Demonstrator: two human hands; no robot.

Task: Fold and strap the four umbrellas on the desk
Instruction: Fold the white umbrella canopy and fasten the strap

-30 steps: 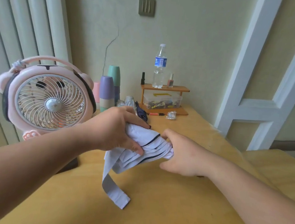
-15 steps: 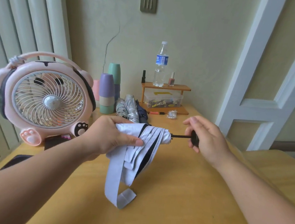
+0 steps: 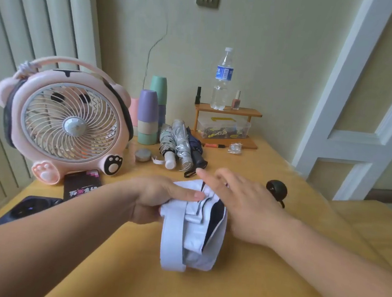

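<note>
Nearest, on the yellow worktop [image 3: 260, 291], the white umbrella [image 3: 194, 233] hangs in a loose bunch with its broad strap [image 3: 172, 241] dangling unfastened down the front. The left grip [image 3: 152, 199] is wrapped round the gathered canopy, thumb laid flat along the top. The right grip [image 3: 240, 204] is spread, fingers straight, holding nothing, just beside the fabric and blurred. Its black handle [image 3: 276, 191] pokes out beyond that hand. Further back three collapsed umbrellas [image 3: 181, 142] lie side by side near the stacked cups [image 3: 148, 115], and whether they are strapped I cannot tell. By my reckoning this one needs its pleats tidied and the strap wrapped, so the task looks near its end
</note>
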